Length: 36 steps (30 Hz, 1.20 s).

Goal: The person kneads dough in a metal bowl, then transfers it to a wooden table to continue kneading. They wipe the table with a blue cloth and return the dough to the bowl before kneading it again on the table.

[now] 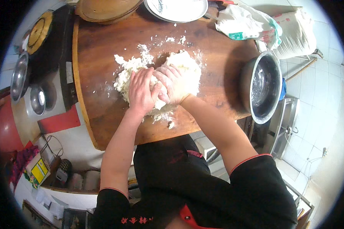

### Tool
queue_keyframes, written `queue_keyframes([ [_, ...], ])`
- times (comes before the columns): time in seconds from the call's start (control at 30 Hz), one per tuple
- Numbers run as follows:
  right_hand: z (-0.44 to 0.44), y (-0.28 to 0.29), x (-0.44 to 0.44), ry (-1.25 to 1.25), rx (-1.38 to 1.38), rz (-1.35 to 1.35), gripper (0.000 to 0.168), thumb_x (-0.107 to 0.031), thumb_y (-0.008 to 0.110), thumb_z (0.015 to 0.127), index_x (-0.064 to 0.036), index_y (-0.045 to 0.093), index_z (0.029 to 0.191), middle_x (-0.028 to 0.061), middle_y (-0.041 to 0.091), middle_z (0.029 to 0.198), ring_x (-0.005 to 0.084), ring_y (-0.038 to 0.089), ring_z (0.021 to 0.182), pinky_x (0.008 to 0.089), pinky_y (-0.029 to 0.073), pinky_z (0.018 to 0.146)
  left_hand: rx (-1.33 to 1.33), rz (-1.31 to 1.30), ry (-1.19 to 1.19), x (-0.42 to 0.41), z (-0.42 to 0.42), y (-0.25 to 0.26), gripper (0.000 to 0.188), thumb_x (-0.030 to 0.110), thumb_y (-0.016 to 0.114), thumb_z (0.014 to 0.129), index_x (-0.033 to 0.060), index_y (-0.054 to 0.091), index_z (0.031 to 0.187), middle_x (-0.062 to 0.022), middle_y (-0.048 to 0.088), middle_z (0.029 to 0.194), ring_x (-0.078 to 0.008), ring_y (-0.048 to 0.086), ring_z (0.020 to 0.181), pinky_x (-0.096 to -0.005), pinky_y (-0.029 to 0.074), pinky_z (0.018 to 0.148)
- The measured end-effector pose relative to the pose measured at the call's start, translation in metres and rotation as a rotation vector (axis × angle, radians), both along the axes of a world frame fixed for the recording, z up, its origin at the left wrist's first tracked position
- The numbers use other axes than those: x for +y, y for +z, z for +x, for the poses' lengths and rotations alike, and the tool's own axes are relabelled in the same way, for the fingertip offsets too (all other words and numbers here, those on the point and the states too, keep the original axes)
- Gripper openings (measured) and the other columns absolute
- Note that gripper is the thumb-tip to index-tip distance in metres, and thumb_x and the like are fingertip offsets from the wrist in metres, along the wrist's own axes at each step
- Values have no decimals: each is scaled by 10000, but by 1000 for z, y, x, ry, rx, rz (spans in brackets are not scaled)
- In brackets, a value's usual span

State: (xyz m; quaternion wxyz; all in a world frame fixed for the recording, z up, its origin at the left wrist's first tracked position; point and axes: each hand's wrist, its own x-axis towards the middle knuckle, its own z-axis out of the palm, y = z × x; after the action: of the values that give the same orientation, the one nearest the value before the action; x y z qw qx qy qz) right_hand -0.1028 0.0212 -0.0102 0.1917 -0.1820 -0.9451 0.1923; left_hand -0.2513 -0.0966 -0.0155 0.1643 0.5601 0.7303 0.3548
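A heap of pale, floury dough (190,68) lies on a wooden table (100,71), shaggy and crumbly at its left side and smoother at its right. My left hand (143,90) presses on the left part, fingers pointing away from me and the thumb towards the right. Against it on the right, my right hand (170,83), dusted with flour, rests on the dough with its fingers bent over it. Some dough shows between the two hands; what lies under the palms is hidden. Loose flour and crumbs are scattered around the heap.
A large metal bowl (248,86) stands at the table's right edge. Along the far side are white plates (177,10), a round wooden board (109,10), a plastic bag (240,21) and a white sack (298,34). Metal bowls (37,100) sit beyond the left edge.
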Motion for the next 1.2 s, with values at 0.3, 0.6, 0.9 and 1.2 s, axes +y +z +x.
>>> queue_keyframes([
  [0.3, -66, -28, 78, 29, -278, -41, 448, -469, 583, 844, -142, 720, 1117, 107, 745, 1089, 343, 670, 1040, 508, 464, 960, -204, -125, 135, 61, -46, -1, 482, 379, 546, 1047, 0, 646, 1327, -214, 660, 1345, -402, 607, 1262, -455, 462, 1097],
  [0.6, -126, 10, 162, -33, -729, -911, 599, -464, 350, 1082, -23, 754, 1119, 212, 762, 1117, 344, 725, 1077, 478, 517, 996, -437, -615, -17, 91, -80, 39, 491, 353, 463, 1061, -6, 640, 1345, -220, 652, 1372, -269, 626, 1270, -346, 451, 1082],
  [0.9, 9, -23, 130, 205, -186, -163, 327, -216, 478, 1015, -19, 695, 1159, 207, 698, 1187, 359, 580, 1289, 470, 466, 1091, 201, -750, -40, 120, 34, 65, 540, 407, 390, 1039, 11, 659, 1289, -212, 663, 1341, -367, 630, 1236, -472, 462, 1096],
  [1.2, 99, 7, 59, -99, 163, -261, 376, -138, 663, 868, -27, 691, 1227, 176, 658, 1300, 403, 569, 1289, 537, 392, 1163, 621, -297, 137, 78, 104, 30, 548, 367, 607, 907, 71, 654, 1366, -147, 576, 1492, -306, 495, 1416, -525, 320, 1219],
])
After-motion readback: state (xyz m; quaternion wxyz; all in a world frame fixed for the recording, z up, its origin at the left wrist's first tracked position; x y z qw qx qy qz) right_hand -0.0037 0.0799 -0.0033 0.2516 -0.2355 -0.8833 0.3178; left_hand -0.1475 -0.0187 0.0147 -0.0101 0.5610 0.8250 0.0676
